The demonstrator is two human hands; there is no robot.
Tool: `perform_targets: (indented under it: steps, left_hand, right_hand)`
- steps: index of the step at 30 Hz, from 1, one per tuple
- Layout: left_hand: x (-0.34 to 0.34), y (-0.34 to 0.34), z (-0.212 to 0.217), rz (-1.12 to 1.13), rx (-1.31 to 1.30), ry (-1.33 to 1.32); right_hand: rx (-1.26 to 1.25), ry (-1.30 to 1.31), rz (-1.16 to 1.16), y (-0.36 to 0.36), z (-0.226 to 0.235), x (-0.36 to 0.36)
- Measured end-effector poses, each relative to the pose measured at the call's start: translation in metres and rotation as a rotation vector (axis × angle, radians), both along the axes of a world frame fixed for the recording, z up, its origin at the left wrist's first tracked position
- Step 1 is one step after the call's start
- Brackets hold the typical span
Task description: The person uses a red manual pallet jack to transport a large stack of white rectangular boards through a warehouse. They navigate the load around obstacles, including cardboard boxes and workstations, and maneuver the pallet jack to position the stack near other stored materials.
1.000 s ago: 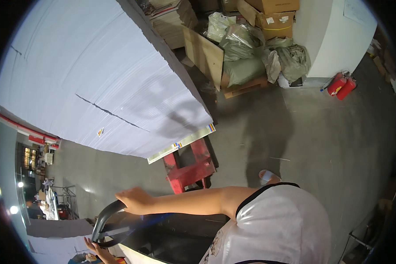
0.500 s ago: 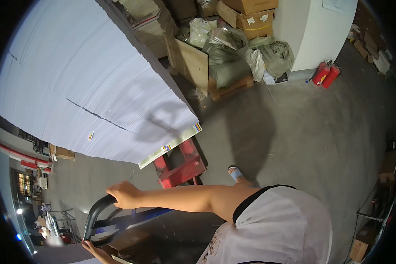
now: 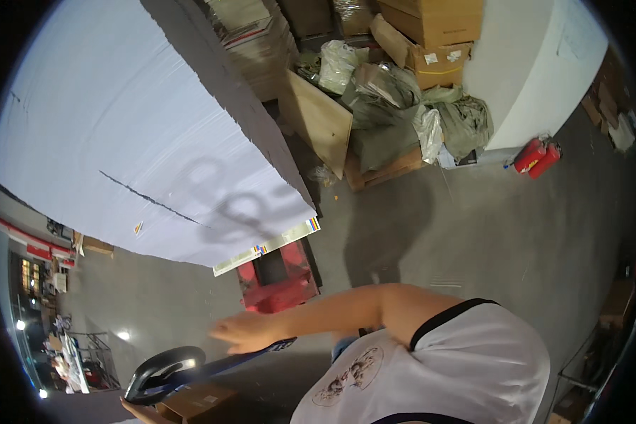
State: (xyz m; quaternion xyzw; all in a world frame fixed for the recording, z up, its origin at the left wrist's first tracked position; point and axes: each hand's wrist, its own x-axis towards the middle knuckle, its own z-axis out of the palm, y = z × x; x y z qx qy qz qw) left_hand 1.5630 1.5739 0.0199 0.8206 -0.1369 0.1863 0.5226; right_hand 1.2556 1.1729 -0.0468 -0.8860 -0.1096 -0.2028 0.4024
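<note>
Landmark: the white paper stack [image 3: 120,127], tall and streaked, with a dark crack across its lit face.
Looped handle [image 3: 143,369]: black, beneath the paper stack in view and apart from it; a blue bar [image 3: 251,353] runs from it toward the right.
Right hand [image 3: 244,332]: below the paper stack's lower corner, off the looped handle and near the blue bar; fingers blurred, loosely extended and partly spread, with nothing seen in hold.
Left hand [image 3: 140,411]: well below the paper stack, against the lower end of the looped handle; mostly hidden, so how far it is closed cannot be told.
Red base [image 3: 279,293]: directly under the paper stack's lower corner, behind the right forearm.
Pale strip [image 3: 237,263]: along the paper stack's bottom edge, bearing coloured marks.
Cardboard box [image 3: 201,403]: well below the paper stack, beside the left hand.
Flat panel [image 3: 316,124]: right of the paper stack, leaning at a tilt.
Plastic bags [image 3: 381,134]: right of the paper stack, beyond the flat panel.
Fire extinguishers [image 3: 544,164]: two, red, far right of the paper stack, beside a white pillar [image 3: 537,71].
</note>
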Motion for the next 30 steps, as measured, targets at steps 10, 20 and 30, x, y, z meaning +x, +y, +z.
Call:
perform_targets:
  steps: [10, 20, 30]
  left_hand:
    - [0.004, -0.038, 0.007, 0.32, -0.025, 0.064]
    - [-0.025, -0.157, 0.04, 0.533, -0.695, 0.043]
    - [-0.065, -0.135, 0.038, 0.454, -0.448, 0.019]
  right_hand:
    - [0.004, 0.355, -0.197, -0.197, -0.11, -0.067]
    - [0.329, 0.866, -0.693, -0.316, -0.241, -0.195]
    - [0.843, 1.273, -0.774, -0.419, -0.338, -0.282]
